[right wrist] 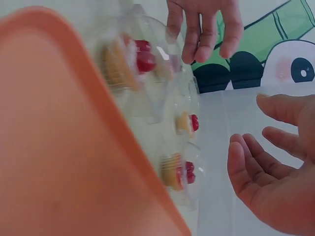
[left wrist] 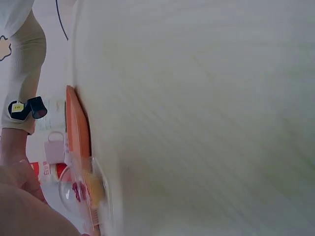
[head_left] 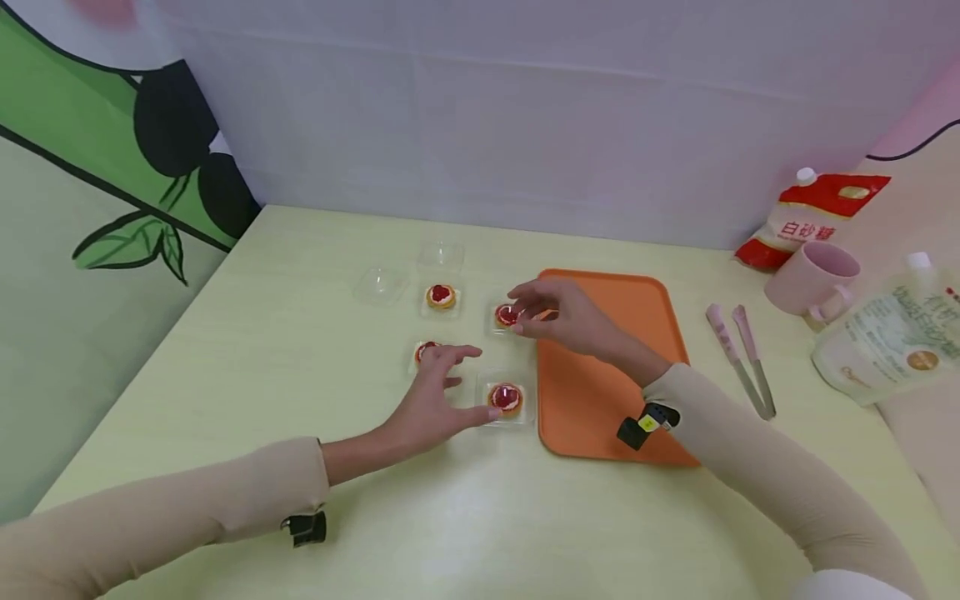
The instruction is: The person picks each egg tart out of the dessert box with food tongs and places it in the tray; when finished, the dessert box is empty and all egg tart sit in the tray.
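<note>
My left hand (head_left: 435,400) is beside a small fruit tart (head_left: 506,399) with red topping in a clear plastic box, thumb tip over the box's edge and fingers spread. It partly covers a second tart (head_left: 426,353). My right hand (head_left: 566,315), loosely bent and holding nothing, hovers by the back right tart (head_left: 504,315). From the right wrist view, a gap shows between its thumb (right wrist: 280,108) and fingers. Another tart (head_left: 440,297) sits farther back. In the left wrist view, a domed clear lid (left wrist: 69,189) covers the nearest tart (left wrist: 92,189).
An orange tray (head_left: 607,400) lies right of the tarts, under my right forearm. Clear plastic pieces (head_left: 381,285) lie at the back left. Two pink-handled utensils (head_left: 742,358), a pink mug (head_left: 806,279), a red-and-white bag (head_left: 806,221) and a pouch (head_left: 885,342) line the right side.
</note>
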Demonstrator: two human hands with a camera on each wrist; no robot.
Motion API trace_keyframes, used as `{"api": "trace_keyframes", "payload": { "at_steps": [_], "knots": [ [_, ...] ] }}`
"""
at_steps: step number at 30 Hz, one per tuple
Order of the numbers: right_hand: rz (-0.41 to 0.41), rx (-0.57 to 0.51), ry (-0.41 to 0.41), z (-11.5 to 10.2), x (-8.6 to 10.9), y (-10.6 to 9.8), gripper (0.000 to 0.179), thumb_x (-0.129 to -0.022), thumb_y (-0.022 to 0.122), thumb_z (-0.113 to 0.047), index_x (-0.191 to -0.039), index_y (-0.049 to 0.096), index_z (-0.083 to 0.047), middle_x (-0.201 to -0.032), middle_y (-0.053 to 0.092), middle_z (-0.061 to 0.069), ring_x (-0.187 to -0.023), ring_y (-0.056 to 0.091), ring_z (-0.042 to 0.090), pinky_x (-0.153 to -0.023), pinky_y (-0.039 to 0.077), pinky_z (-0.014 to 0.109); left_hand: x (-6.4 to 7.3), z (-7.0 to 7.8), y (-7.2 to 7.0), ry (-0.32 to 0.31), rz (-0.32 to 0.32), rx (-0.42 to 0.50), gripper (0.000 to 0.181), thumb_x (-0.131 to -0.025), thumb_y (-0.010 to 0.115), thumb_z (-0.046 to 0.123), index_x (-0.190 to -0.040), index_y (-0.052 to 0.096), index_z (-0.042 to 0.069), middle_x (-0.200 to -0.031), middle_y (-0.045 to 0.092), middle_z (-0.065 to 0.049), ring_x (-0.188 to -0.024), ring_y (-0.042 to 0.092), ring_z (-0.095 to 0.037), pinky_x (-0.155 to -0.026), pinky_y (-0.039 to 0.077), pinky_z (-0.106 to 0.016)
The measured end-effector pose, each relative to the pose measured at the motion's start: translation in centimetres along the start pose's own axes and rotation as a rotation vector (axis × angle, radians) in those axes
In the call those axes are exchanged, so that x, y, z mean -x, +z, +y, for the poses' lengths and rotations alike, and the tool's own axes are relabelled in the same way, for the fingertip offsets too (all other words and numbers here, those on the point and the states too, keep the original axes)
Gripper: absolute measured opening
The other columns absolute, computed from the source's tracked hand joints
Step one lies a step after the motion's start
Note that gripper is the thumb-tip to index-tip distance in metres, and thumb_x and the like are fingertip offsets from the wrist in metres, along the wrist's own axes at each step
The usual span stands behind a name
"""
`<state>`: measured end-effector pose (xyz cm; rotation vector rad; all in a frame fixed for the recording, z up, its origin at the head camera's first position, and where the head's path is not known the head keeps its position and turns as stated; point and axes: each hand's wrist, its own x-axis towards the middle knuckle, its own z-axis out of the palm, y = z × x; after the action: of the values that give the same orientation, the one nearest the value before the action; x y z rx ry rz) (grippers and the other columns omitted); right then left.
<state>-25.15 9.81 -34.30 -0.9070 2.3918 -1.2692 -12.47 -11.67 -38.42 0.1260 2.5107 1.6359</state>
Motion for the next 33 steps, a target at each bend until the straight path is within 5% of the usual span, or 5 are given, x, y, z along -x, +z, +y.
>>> {"api": "trace_keyframes", "payload": {
  "at_steps": [8,15,22,33],
  "knots": [
    [-0.055,0.149,-0.063,0.5,2.9,1.7,0.042,-0.084,0.079,-0.01,-0.122,0.066,0.002,-0.116,0.069,0.019,-0.106,0.064,0.035,-0.09,0.056,0.046,0.1,-0.9,1.7,0.036,-0.077,-0.04,0.099,-0.071,0.091,0.014,-0.153,0.036,0.014,-0.148,0.033,-0.017,-0.137,0.041,-0.029,-0.113,0.041,-0.047],
    [-0.112,0.324,-0.11,0.8,4.3,3.5,0.045,-0.083,0.081,-0.018,-0.125,0.067,-0.007,-0.123,0.068,0.007,-0.112,0.06,0.026,-0.093,0.052,0.045,-0.3,-1.2,2.3,0.026,-0.1,-0.142,0.103,-0.071,0.091,0.016,-0.156,0.033,0.018,-0.148,0.035,-0.015,-0.135,0.043,-0.03,-0.11,0.044,-0.048],
    [-0.139,0.376,-0.092,0.9,5.0,4.5,0.053,-0.079,0.086,-0.027,-0.126,0.067,-0.013,-0.126,0.063,0.004,-0.121,0.055,0.025,-0.103,0.046,0.046,-0.8,-1.7,2.5,0.08,-0.08,-0.179,0.094,-0.07,0.091,0.012,-0.15,0.042,0.01,-0.139,0.042,-0.018,-0.132,0.042,-0.032,-0.112,0.041,-0.048],
    [-0.159,0.379,-0.083,1.2,5.6,4.7,0.063,-0.075,0.089,-0.029,-0.131,0.063,-0.015,-0.129,0.058,0.002,-0.123,0.05,0.021,-0.102,0.049,0.042,-1.0,-2.7,2.8,0.157,-0.07,-0.204,0.081,-0.073,0.086,0.004,-0.144,0.049,0.009,-0.13,0.048,-0.015,-0.125,0.044,-0.03,-0.105,0.044,-0.048]
  ]
}}
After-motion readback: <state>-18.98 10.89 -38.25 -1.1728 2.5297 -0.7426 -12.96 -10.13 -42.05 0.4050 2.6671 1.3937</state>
